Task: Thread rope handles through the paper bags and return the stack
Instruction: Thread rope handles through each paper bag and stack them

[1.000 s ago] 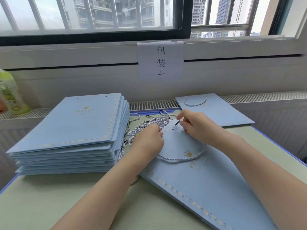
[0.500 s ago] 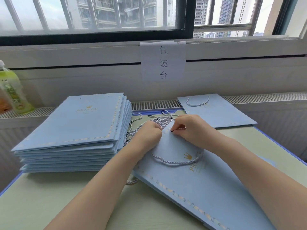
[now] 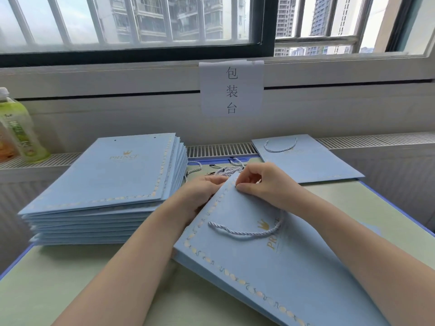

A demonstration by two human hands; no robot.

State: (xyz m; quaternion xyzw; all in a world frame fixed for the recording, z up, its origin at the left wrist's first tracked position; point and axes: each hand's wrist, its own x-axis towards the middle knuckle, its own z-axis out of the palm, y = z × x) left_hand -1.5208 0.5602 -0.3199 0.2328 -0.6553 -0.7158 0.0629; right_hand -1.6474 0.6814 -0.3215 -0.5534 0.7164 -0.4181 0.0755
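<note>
- Lying flat on table (image 3: 58, 285), nearest: paper bag (image 3: 270, 274), rope handle (image 3: 244, 234) looping across its face.
- Pinching bag's top edge: right hand (image 3: 263, 184), fingers curled.
- Tucking under the raised left edge: left hand (image 3: 202, 191); grip impossible to tell.
- Lying beyond: loose ropes (image 3: 226, 170).
- Sitting left: stack of bags (image 3: 106, 184); far right: finished bag (image 3: 306, 161).

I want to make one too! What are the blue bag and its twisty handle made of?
The blue bag looks like stiff matte paper or thin card: it lies flat with crisp edges, and its dotted border and crown glint like gold foil. The handle looks like twisted cord, pale blue and white, with visible spiral strands; whether it is cotton or synthetic cannot be told.
</note>
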